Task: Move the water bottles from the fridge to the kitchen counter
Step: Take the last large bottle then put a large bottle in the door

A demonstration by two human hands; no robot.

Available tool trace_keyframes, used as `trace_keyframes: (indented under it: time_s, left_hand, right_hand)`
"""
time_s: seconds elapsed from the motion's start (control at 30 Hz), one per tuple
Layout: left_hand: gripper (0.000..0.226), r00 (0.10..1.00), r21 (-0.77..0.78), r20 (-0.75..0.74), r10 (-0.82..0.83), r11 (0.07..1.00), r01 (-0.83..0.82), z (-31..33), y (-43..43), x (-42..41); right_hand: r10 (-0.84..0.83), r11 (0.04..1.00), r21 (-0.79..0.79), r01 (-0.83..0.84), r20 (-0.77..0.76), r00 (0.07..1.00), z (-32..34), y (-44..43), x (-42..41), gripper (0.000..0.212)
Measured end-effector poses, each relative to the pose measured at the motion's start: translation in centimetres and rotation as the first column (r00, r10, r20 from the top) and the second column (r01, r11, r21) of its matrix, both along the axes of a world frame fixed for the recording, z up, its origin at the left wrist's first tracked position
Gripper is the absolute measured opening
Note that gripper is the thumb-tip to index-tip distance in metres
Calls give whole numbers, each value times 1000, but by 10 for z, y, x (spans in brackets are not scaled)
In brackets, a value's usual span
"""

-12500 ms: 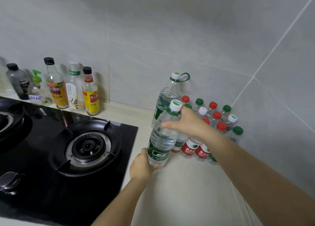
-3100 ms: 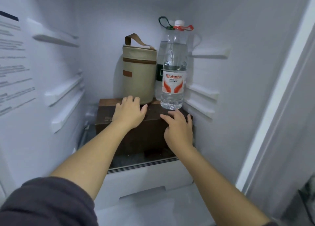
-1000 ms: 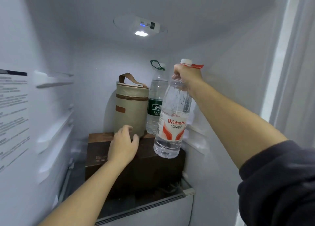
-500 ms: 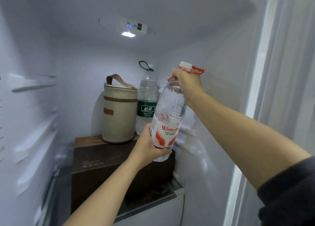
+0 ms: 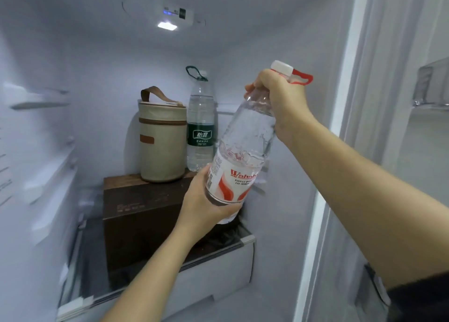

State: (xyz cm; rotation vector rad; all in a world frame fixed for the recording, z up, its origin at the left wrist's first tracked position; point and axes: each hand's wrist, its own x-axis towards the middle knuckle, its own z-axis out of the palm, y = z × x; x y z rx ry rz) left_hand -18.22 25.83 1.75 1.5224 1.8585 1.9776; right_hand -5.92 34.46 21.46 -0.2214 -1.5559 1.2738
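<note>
1. Fingers (image 5: 257, 85) of the right hand (image 5: 281, 100) were curled tight round the neck of the red bottle (image 5: 243, 151), just under its cap (image 5: 281, 68). In the head view the carry loop (image 5: 302, 77) stuck out free past the knuckles.
2. Left hand (image 5: 204, 205) cupped the bottle's base, its fingers (image 5: 228, 212) wrapped under the label, so both hands had hold of it.
3. That bottle was tilted, cap toward the person's right. It was lifted off the box (image 5: 141, 212) and in mid-air at the front of the fridge (image 5: 286, 244), touching nothing but the hands.
4. For a good carry, I judged the weight should sit in the lower hand, with the neck grip only steering. The bottle looked nearly full and might have been slick from the cold, so a neck-only hold could slip.
5. Drawing it straight out through the door opening, clear of the right wall, seemed the safe path to the counter.
6. Green bottle (image 5: 200, 132) stood upright at the back of the box, just beside the bag (image 5: 161, 139), and was not yet moved. The forearms would do best to stay away from both on the way out.
</note>
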Motion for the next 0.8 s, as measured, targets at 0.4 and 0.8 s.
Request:
trace_keyframes:
  time_s: [0.4,0.8]
  left_hand:
    - [51,247,445,851,-463,886,129,-54,-45,36]
    - [60,98,350,920,-378,909,225,-99,-66,61]
  right_hand:
    - [129,977,-151,-150,-140,982,-57,-34,28,8]
    - [165,983,-78,-164,7,986,-114,-30,58,26]
